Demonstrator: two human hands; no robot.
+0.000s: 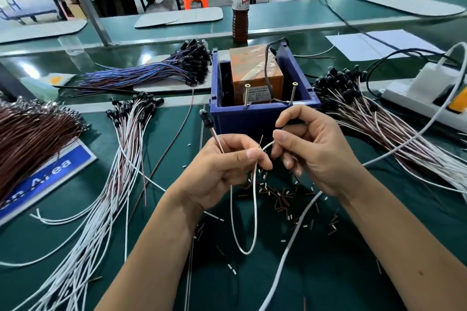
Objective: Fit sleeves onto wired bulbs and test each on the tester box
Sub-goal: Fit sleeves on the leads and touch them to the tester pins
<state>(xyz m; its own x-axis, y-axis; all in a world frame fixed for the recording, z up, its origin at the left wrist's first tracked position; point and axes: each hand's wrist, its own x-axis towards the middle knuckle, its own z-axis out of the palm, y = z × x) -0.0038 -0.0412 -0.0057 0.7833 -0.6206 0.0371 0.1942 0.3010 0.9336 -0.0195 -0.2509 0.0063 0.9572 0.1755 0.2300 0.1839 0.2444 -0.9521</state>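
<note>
My left hand (pixel 222 169) grips one wired bulb (pixel 206 118), whose black head points up and left just in front of the tester box (pixel 260 83). Its white wire (pixel 255 209) loops down below both hands. My right hand (pixel 310 151) pinches the free end of that white wire close to my left fingertips; a thin brown wire end sticks up between the hands. The tester box is an orange block with two upright screws, standing in a blue bin (pixel 252 118). Short brown and white sleeves (pixel 280 199) lie scattered on the green mat under my hands.
Bundles of wired bulbs lie left (pixel 126 139), right (pixel 366 113) and far left behind the bin (pixel 161 68). A brown wire pile (pixel 30 134) sits at the far left. A white power strip (pixel 424 93) and cables lie right. A bottle (pixel 240 5) stands behind the bin.
</note>
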